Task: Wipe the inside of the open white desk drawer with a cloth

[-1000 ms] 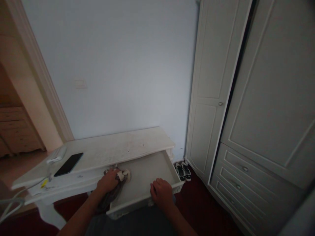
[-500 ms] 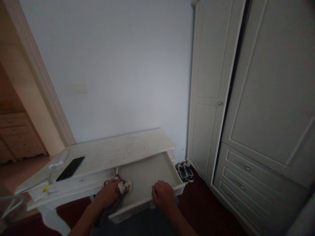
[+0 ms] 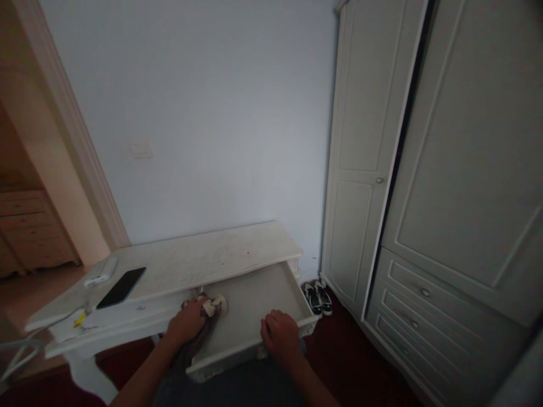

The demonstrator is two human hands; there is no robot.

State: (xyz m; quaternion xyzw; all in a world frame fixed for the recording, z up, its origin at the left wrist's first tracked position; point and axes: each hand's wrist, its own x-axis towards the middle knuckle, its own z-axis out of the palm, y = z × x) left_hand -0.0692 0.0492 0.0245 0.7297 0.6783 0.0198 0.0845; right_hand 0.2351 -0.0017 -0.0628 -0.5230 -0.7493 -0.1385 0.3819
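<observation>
A white drawer is pulled out of the white desk. At the drawer's left side, near the desk front, my left hand is closed on a crumpled brown and cream cloth. Part of the cloth hangs down outside the drawer's left wall. My right hand grips the top of the drawer's front panel, its fingers curled over the edge. The drawer's bare grey-white bottom shows between both hands.
On the desk's left part lie a dark phone and a white object; a yellow tag hangs at its front. Black-and-white shoes stand on the red floor, beside a tall wardrobe. A light switch is on the wall.
My left hand and the cloth have moved slightly back along the drawer's left side, towards the desk. My right hand stays on the drawer front.
</observation>
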